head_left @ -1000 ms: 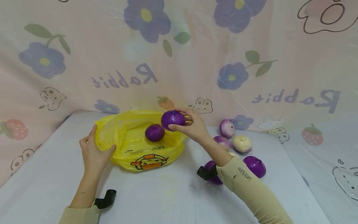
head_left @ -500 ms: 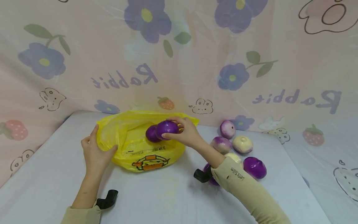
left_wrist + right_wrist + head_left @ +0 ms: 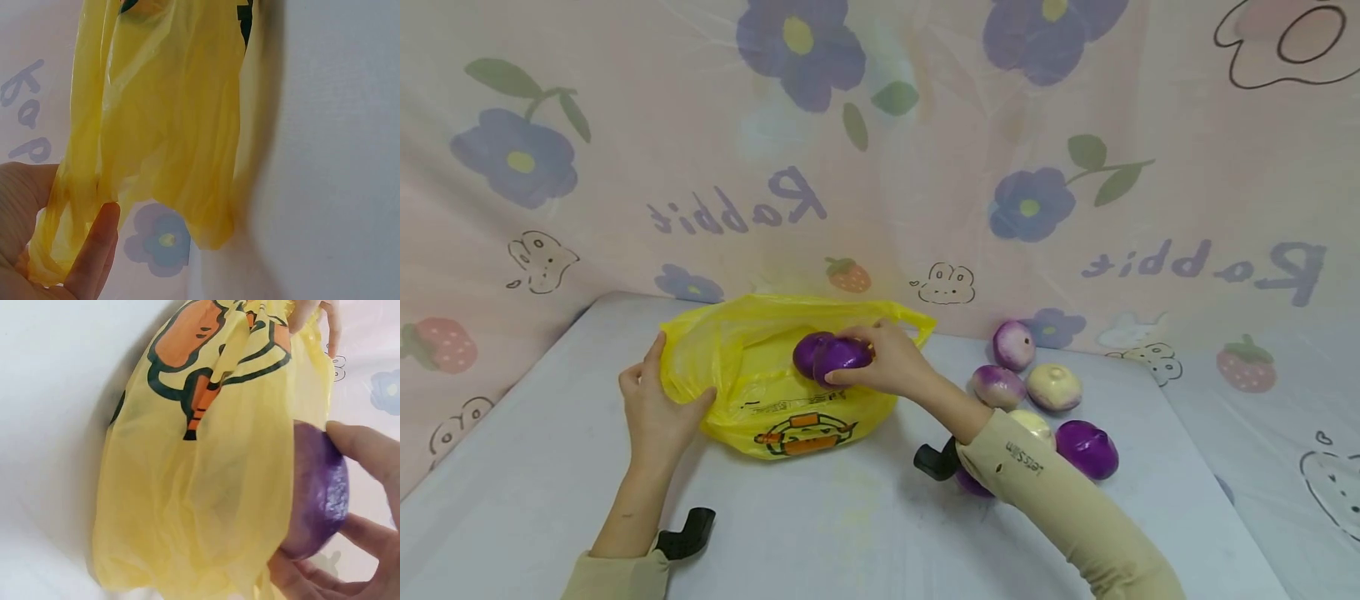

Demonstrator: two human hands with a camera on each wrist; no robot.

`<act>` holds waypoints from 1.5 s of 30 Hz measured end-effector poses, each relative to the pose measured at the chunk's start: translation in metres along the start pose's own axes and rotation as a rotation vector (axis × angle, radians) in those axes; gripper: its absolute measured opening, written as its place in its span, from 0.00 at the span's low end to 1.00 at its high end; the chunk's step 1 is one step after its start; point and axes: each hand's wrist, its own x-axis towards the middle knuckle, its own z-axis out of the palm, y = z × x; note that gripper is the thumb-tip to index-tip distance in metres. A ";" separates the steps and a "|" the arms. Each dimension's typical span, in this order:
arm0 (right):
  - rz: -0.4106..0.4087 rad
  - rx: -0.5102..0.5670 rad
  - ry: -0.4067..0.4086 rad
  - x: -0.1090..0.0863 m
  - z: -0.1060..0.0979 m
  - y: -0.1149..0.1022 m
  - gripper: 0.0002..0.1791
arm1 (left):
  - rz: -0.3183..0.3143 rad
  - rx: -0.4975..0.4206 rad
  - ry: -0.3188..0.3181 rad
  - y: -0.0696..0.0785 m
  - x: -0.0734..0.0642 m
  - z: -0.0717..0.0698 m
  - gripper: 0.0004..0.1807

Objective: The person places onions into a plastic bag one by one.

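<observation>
A right grip [image 3: 889, 360] curls partway around 1 purple onion [image 3: 839, 362] at the mouth of a yellow plastic bag [image 3: 707, 358], a 2nd onion [image 3: 806, 355] left of that grip, the left grip [image 3: 658, 412] holding the bag.

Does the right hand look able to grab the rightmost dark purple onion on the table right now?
Probably not yet: the right hand holds another purple onion at the mouth of the yellow plastic bag. Otherwise the way looks free, since nothing rests on the rightmost dark purple onion.
</observation>
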 end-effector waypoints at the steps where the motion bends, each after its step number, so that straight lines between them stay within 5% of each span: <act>1: -0.001 -0.013 -0.011 0.000 0.000 0.000 0.33 | 0.001 0.000 0.001 0.000 0.000 0.000 0.52; 9: -0.019 -0.146 -0.113 0.009 -0.004 -0.005 0.31 | -0.001 0.009 -0.002 0.001 0.001 0.000 0.52; 17: 0.004 -0.107 -0.193 0.015 0.004 -0.003 0.34 | -0.004 0.013 -0.010 0.002 0.001 -0.001 0.52; 45: 0.001 0.024 -0.108 0.018 0.046 0.006 0.33 | -0.031 0.032 0.009 -0.005 0.006 -0.013 0.52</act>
